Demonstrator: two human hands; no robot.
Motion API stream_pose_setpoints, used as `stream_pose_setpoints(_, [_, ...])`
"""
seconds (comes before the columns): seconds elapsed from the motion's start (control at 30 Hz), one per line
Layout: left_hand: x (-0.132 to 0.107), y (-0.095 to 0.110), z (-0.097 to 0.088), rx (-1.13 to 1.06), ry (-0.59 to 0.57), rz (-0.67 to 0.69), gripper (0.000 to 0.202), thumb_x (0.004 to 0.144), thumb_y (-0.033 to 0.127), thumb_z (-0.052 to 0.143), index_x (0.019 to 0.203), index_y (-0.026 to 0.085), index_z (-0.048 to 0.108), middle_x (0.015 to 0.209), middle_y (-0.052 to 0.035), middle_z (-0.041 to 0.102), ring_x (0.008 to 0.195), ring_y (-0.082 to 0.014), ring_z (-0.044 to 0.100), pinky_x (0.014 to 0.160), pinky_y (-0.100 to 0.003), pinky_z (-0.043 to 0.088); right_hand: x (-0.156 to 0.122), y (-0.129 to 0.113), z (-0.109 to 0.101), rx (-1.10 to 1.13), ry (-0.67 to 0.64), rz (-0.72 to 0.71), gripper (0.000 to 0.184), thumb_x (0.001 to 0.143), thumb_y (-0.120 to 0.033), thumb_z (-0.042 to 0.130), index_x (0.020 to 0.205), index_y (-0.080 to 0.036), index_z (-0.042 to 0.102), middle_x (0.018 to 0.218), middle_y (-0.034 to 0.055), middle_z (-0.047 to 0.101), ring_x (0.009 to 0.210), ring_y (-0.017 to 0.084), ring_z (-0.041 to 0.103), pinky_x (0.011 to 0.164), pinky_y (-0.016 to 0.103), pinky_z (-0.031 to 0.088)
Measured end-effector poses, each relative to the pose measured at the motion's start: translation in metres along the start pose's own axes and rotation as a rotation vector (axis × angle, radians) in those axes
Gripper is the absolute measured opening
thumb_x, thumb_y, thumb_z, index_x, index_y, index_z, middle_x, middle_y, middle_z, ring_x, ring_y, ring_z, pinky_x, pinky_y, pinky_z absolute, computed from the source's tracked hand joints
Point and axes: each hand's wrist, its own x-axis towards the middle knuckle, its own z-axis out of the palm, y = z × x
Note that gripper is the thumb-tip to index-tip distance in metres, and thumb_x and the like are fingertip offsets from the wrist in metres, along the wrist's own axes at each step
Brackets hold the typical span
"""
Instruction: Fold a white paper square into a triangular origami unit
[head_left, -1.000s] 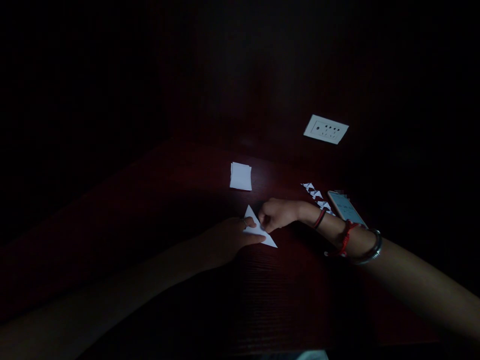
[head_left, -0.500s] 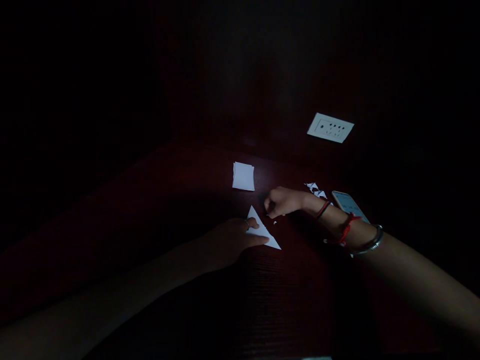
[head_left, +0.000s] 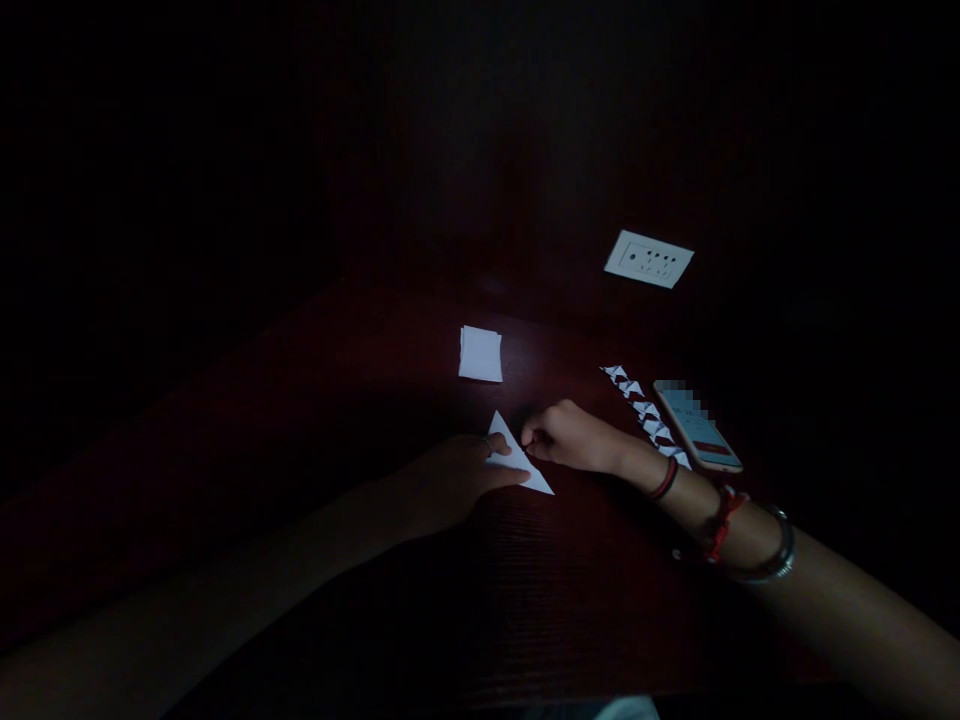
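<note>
Head cam: you're pinning paper triangle (head_left: 517, 461) w/ L hand (head_left: 466, 476), fingers spread; curling R hand (head_left: 568, 436) nearby, can't tell grip; phone (head_left: 694, 428) txt blurring.

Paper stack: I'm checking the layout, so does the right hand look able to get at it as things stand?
Likely yes. The right hand is close by, and only tabletop shows between it and the paper stack. The left hand rests on the paper triangle, outside that path.
</note>
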Motion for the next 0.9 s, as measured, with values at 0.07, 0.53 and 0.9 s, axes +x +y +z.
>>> stream_pose_setpoints(0.07, [0.001,0.001,-0.002,0.004,-0.015,-0.011,0.031,0.086,0.029,0.045,0.116,0.036,0.050,0.127,-0.0031,0.040,0.105,-0.0239,0.047,0.089,-0.037,0.035,0.000,-0.001,0.002,-0.029,-0.011,-0.016,0.017,0.072,-0.010,0.049,0.079,-0.015,0.064,0.077,0.0029,0.063,0.066,0.010,0.054,0.059,0.020,0.036])
stream_pose_setpoints(0.53, [-0.002,0.000,0.003,0.024,-0.008,-0.005,0.033,0.086,0.032,0.045,0.118,0.038,0.047,0.128,-0.0021,0.038,0.109,-0.0240,0.044,0.091,-0.036,0.033,0.003,0.004,0.002,-0.167,-0.069,-0.040,0.011,0.075,-0.014,0.047,0.078,-0.014,0.057,0.080,0.0052,0.059,0.067,0.011,0.050,0.058,0.021,0.033])
stream_pose_setpoints(0.9, [-0.001,-0.002,0.005,0.024,-0.008,0.003,0.033,0.086,0.030,0.044,0.118,0.037,0.046,0.129,-0.0011,0.038,0.108,-0.0226,0.045,0.090,-0.035,0.033,0.003,0.004,0.001,-0.017,-0.039,-0.164,0.010,0.074,-0.008,0.048,0.076,-0.012,0.057,0.075,0.0028,0.056,0.065,0.009,0.048,0.061,0.020,0.035])
